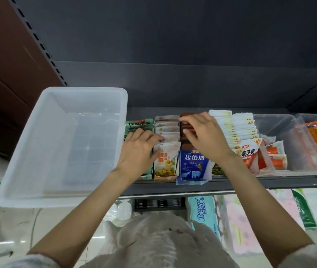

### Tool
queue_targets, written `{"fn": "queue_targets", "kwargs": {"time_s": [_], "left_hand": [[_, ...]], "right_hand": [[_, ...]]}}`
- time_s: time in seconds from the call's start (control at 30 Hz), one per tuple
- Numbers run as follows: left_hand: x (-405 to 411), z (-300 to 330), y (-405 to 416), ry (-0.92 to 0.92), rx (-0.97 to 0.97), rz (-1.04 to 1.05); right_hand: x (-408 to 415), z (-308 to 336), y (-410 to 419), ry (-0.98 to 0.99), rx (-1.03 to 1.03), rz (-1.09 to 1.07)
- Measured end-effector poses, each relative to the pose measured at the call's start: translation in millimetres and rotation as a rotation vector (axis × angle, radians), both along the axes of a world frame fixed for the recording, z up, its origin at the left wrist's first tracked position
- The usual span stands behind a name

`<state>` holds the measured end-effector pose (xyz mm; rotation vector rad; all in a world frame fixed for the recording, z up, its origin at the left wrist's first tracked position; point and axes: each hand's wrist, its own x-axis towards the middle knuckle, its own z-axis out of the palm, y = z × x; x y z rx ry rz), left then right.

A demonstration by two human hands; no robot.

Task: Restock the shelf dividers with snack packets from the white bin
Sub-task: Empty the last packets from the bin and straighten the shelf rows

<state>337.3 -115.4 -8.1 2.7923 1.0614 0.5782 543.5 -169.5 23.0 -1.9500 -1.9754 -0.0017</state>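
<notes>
snack packets (166, 149): stand upright in rows between the dividers on the shelf (231, 185), just right of the white bin; a beige row, a brown row with a blue packet (193, 163) at its front, green packets (138, 123) next to the bin.
white bin (61, 146): sits at the shelf's left end, nothing visible inside it.
left hand (137, 149): just right of the bin, fingers bent over the tops of the beige row, thumb against its front packet; grip narrow, pinching those packets.
right hand (205, 137): further right of the bin, curled fingertips on the tops of the brown row; whether the grip closes on one, i cannot tell.
white packets (235, 128): two rows beyond the right hand.
clear tubs (281, 128): farthest from the bin, holding orange wrapped snacks.
tissue packs (205, 213): on the lower level, below the shelf edge.
</notes>
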Motion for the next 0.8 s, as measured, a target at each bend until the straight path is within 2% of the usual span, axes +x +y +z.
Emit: {"fn": "queue_targets", "kwargs": {"time_s": [0.13, 0.37, 0.6, 0.73, 0.8], "left_hand": [[11, -2, -3, 0.005, 0.095, 0.091], [23, -3, -6, 0.035, 0.102, 0.250], [15, -4, -14, -0.032, 0.139, 0.167], [13, -1, -13, 0.053, 0.149, 0.171], [15, 2, -13, 0.087, 0.164, 0.137]], "right_hand": [[-4, 2, 20, -0.217, 0.012, 0.063], [-14, 7, 40, -0.519, -0.054, 0.118], [-22, 18, 48, -0.473, -0.127, 0.172], [-28, 13, 53, -0.548, -0.183, 0.246], [-26, 13, 61, -0.525, -0.235, 0.286]]}}
